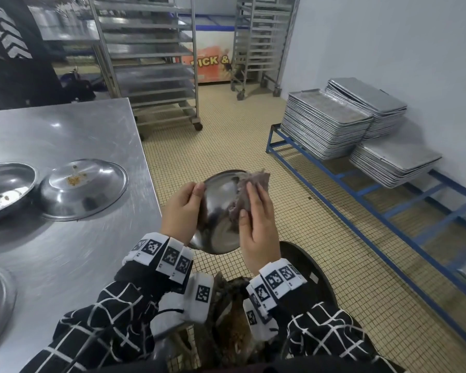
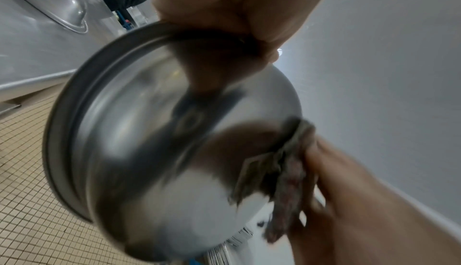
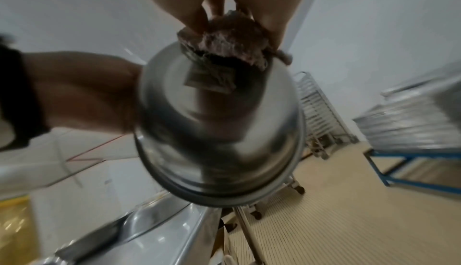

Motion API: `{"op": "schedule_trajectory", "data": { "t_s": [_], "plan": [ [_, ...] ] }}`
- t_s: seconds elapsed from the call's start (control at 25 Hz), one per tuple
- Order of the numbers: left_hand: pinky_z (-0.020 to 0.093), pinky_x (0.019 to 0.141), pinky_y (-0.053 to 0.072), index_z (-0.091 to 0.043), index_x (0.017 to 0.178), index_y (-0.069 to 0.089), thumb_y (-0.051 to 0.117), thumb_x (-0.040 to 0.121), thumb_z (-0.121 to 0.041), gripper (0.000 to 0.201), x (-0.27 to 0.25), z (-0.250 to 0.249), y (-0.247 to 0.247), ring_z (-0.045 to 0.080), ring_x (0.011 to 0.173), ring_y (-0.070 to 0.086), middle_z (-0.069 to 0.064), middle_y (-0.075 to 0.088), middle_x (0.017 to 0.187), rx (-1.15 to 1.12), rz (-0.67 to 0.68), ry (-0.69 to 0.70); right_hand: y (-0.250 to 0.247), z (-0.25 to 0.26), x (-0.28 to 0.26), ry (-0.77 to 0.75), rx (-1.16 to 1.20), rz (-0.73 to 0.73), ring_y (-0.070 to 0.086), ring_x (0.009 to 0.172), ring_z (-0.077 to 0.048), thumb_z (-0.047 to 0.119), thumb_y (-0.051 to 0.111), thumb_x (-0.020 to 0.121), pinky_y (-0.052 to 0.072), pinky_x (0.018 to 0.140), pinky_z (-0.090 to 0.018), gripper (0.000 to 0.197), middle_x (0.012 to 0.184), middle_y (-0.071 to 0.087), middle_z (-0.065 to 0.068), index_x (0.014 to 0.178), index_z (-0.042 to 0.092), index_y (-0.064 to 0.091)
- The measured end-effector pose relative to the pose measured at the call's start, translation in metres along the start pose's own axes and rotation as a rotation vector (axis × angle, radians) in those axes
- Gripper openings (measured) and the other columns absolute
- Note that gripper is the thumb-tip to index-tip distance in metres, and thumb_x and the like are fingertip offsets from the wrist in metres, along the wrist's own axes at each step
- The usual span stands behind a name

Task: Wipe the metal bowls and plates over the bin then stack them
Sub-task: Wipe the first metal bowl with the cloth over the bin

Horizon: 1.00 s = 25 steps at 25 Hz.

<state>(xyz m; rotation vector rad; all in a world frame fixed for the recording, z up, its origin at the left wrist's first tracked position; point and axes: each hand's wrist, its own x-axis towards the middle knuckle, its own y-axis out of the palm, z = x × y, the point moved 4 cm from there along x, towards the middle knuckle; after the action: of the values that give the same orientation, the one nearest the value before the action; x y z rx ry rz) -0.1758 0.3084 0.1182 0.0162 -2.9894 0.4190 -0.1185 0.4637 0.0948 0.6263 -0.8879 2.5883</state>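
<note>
Left hand (image 1: 182, 208) grips tilted metal bowl (image 1: 221, 211) by rim; right hand (image 1: 258, 222) presses cloth (image 1: 253, 179) inside. Bin (image 1: 315, 275) below wrists, partly hidden. Dirty plate (image 1: 84, 189) left on table (image 1: 65, 130). Wrist views blurred.

Bowl (image 1: 221, 211): steel, being held tilted above the bin (image 1: 311, 267).
Rag (image 1: 253, 181): greyish, crumpled, lying against the bowl's rim.

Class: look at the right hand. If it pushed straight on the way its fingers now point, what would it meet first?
The cloth under the right hand, pressed on the bowl that the left hand holds. Beyond its rim only floor shows, though depth is unclear.
</note>
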Motion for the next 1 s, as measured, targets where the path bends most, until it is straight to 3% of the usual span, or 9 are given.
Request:
{"op": "schedule_trajectory", "data": {
  "t_s": [0.08,0.16,0.28,0.44,0.52,0.6,0.8,0.92,1.0],
  "plan": [
    [0.034,0.066,0.045,-0.018,0.075,0.055,0.046,0.099,-0.029,0.029,-0.005,-0.007,0.006,0.015,0.063,0.05,0.004,0.055,0.068,0.018,0.042,0.051,0.008,0.014,0.005,-0.116,-0.143,-0.039,0.023,0.142,-0.02,0.035,0.033,0.099,0.038,0.108,-0.045,0.05,0.155,0.023,-0.002,0.147,0.023,0.029],
    [0.031,0.063,0.044,-0.017,0.076,0.056,0.047,0.099,-0.028,0.027,-0.007,-0.009,0.008,0.015,0.063,0.05,0.001,0.055,0.068,-0.004,0.069,0.064,0.009,0.017,0.012,-0.1,-0.187,-0.083,0.023,0.142,-0.022,0.041,0.029,0.099,0.034,0.107,-0.053,0.05,0.153,0.027,0.0,0.145,0.023,0.032],
    [0.027,0.066,0.043,-0.007,0.083,0.061,0.049,0.097,-0.031,0.03,-0.008,-0.003,0.003,0.016,0.068,0.051,0.005,0.057,0.073,-0.086,0.034,0.02,-0.001,0.004,0.023,0.145,-0.017,-0.158,0.037,0.134,-0.018,0.045,0.028,0.099,0.045,0.101,-0.047,0.048,0.148,0.033,0.005,0.145,0.03,0.032],
    [0.017,0.064,0.048,-0.015,0.083,0.065,0.049,0.097,-0.035,0.029,-0.01,0.004,-0.003,0.005,0.065,0.059,-0.004,0.062,0.073,-0.263,-0.018,-0.093,-0.013,-0.036,0.015,0.708,0.471,-0.177,0.053,0.109,-0.018,0.039,0.03,0.102,0.05,0.077,-0.027,0.036,0.13,0.05,0.002,0.134,0.032,0.046],
    [0.023,0.068,0.049,-0.016,0.085,0.064,0.047,0.097,-0.037,0.03,-0.01,0.007,-0.003,0.011,0.07,0.059,-0.003,0.063,0.076,-0.262,-0.011,-0.098,-0.016,-0.044,0.007,0.822,0.594,-0.162,0.055,0.102,-0.017,0.045,0.033,0.1,0.051,0.079,-0.033,0.031,0.123,0.056,0.001,0.12,0.032,0.052],
    [0.025,0.068,0.046,-0.019,0.089,0.06,0.045,0.098,-0.035,0.024,-0.008,0.01,-0.004,0.014,0.074,0.057,-0.003,0.061,0.08,-0.24,0.009,-0.104,-0.024,-0.042,0.006,0.795,0.541,-0.158,0.059,0.094,-0.015,0.05,0.034,0.097,0.053,0.076,-0.035,0.027,0.109,0.061,0.004,0.105,0.035,0.055],
    [0.027,0.078,0.048,-0.027,0.104,0.06,0.049,0.097,-0.028,0.013,-0.007,0.011,-0.001,0.016,0.09,0.061,-0.001,0.065,0.096,-0.145,0.172,-0.04,-0.047,-0.016,0.034,0.447,0.161,0.107,0.055,0.071,-0.002,0.038,0.036,0.1,0.042,0.048,-0.009,0.023,0.084,0.058,0.011,0.104,0.024,0.054],
    [0.023,0.075,0.044,-0.023,0.095,0.063,0.046,0.098,-0.032,0.02,-0.009,0.001,0.008,0.011,0.085,0.06,-0.003,0.066,0.089,0.078,0.281,0.014,-0.041,0.0,0.046,0.173,-0.062,0.261,0.049,0.067,0.003,0.03,0.043,0.099,0.039,0.053,-0.008,0.012,0.077,0.052,0.015,0.094,0.022,0.051],
    [0.025,0.072,0.042,-0.02,0.088,0.064,0.045,0.099,-0.033,0.025,-0.007,-0.002,0.008,0.014,0.081,0.059,-0.001,0.065,0.084,0.133,0.28,0.024,-0.036,0.004,0.049,0.058,-0.107,0.231,0.05,0.072,0.002,0.028,0.045,0.098,0.036,0.063,-0.01,0.011,0.08,0.053,0.016,0.094,0.021,0.053]
  ]
}}
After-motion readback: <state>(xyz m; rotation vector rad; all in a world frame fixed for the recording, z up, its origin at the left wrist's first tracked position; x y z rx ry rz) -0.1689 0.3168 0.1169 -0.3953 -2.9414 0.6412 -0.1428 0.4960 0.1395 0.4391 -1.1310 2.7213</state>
